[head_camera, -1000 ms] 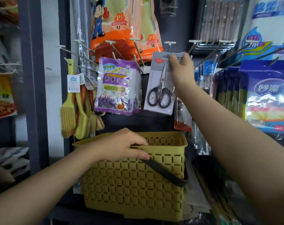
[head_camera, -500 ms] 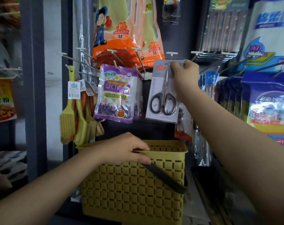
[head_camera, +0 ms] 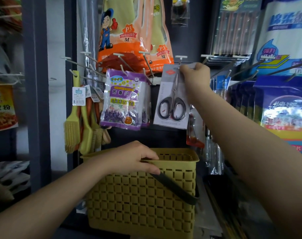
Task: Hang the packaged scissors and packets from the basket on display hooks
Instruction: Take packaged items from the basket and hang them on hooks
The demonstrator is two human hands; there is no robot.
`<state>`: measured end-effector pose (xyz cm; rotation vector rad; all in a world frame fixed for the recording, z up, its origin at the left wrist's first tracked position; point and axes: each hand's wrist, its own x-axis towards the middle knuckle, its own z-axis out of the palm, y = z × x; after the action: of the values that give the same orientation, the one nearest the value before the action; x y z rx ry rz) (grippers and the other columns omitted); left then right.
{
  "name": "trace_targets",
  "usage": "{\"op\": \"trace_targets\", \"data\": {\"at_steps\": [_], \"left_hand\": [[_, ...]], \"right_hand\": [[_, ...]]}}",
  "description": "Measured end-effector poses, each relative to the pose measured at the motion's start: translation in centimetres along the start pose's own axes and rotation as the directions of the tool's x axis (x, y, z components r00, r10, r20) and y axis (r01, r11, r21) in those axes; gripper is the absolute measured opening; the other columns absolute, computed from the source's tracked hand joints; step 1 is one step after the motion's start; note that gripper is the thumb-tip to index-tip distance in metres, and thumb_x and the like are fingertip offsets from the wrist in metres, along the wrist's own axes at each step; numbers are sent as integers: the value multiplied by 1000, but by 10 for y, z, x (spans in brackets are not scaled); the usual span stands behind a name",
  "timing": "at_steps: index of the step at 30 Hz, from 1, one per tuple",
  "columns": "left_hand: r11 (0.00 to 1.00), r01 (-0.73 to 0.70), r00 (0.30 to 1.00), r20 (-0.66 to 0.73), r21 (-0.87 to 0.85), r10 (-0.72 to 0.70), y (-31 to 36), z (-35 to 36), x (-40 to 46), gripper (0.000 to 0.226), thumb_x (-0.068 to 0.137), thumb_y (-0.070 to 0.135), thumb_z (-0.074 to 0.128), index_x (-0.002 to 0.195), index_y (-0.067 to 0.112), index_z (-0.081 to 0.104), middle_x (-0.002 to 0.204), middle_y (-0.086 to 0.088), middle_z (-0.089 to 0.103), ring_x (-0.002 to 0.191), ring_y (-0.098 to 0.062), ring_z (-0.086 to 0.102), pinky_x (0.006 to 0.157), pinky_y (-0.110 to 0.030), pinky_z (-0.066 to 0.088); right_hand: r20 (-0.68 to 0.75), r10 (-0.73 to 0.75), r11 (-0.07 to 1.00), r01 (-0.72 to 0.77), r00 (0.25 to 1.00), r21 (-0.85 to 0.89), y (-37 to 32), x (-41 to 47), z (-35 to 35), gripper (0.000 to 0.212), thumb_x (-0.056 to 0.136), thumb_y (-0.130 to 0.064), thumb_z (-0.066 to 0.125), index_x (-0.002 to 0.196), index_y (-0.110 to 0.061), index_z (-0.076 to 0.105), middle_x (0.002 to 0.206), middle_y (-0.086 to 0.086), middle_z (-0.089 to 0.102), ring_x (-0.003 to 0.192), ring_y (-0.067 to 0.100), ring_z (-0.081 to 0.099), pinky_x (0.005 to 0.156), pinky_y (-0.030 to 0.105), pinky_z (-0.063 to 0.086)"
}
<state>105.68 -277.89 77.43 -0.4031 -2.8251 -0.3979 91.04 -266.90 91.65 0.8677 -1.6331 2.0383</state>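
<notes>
This is a small household-goods shop, shown by a dark display wall of white-tipped display hooks crowded with packaged rubber gloves, purple sachet packets, tagged scrubbing brushes and blue cloth packs.

Dim, even shop light; soft focus, wide-angle bending and blur at edges.

Basket at lower centre — mustard yellow, lattice-patterned, with a black handle. Scissors, centre: black loops on a grey card. Packet to their left — purple with flowers.
</notes>
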Motion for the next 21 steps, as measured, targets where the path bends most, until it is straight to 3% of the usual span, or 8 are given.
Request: {"op": "trace_targets", "data": {"at_steps": [1,3,7,10,13,16,19,21], "left_hand": [[1000,8,1000,5,-4,-8,-1,0,0,26,81,44,58,88,21,67,79,-4,65,72,-15,59,69,-38,48],[1000,19,1000,5,-24,-19,-2,1,0,26,79,47,57,88,24,66,79,-2,65,72,-14,59,68,-38,49],[991,53,997,-45,-122,-59,-4,3,2,21,76,46,62,86,28,67,77,2,67,70,-11,61,66,-29,48],[980,81,977,-179,-184,-115,-1,9,2,13,80,38,62,91,33,66,80,14,67,79,2,61,75,-23,50],[946,134,916,-327,-295,-232,5,14,3,35,78,49,53,109,34,54,88,15,67,77,4,63,77,-22,53],[902,161,810,-469,-399,-352,5,17,4,62,78,44,59,131,28,32,94,14,66,69,0,65,69,-19,52],[883,186,764,-502,-431,-406,-3,19,5,70,77,37,66,134,29,25,98,14,64,70,-4,66,69,-21,54],[886,144,804,-470,-440,-365,-3,18,5,50,82,26,63,125,28,36,90,9,67,62,-4,65,55,-15,49]], "right_hand": [[14,-37,999,37,999,-29,2,-1,-2,8,84,-14,57,81,-18,51,74,0,57,71,21,55,66,32,46],[40,-97,992,100,994,-74,6,-1,-7,10,86,-16,57,93,-20,53,90,1,61,82,21,62,75,34,51],[56,-129,985,135,990,-108,4,2,-11,16,86,-15,60,73,-25,55,81,0,62,76,16,62,73,36,56],[39,-190,980,192,981,-60,4,-5,-11,19,88,-15,56,74,-27,52,82,-4,60,81,14,59,78,35,52],[64,-202,979,201,977,22,0,-12,-12,12,88,-13,56,80,-21,54,73,-7,56,65,5,52,62,20,45],[208,-183,982,187,961,-1,-4,-25,-12,13,89,-14,57,78,-21,56,70,-5,59,54,-1,53,52,17,43],[300,-160,987,158,940,32,3,-42,-11,18,91,-12,55,77,-21,57,78,4,64,68,12,62,66,33,54],[320,-152,988,145,935,45,4,-52,-10,18,91,-11,55,76,-22,57,80,6,63,76,22,59,78,45,53]]}}
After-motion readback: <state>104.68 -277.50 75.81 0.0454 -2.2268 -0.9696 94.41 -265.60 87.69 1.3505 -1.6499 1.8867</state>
